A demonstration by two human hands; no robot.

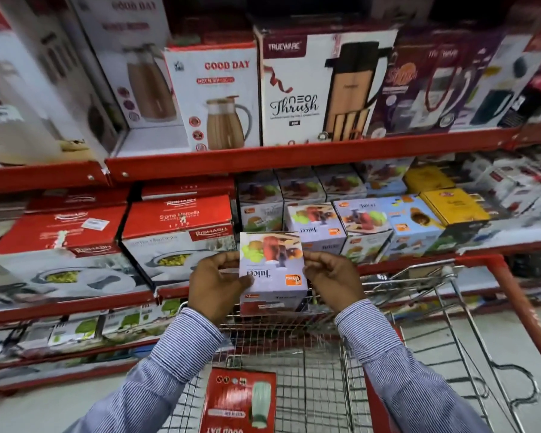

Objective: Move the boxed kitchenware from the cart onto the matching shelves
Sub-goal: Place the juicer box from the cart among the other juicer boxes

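Both my hands hold a small lilac juicer box [272,270] above the wire cart [325,379], its print turned upside down. My left hand [216,282] grips its left side and my right hand [334,279] grips its right side. Just beyond it, on the middle shelf [419,264], stand several matching juicer boxes [316,226]. A red Good Day flask box [239,401] lies in the cart's basket below my arms.
Red Rishabh casserole boxes [178,232] fill the middle shelf to the left. The upper shelf [263,162] carries Good Day jug boxes [216,98] and a Trueware Thrush box [319,85]. Yellow boxes [453,207] sit right of the juicers. The cart's red frame [512,295] runs along the right.
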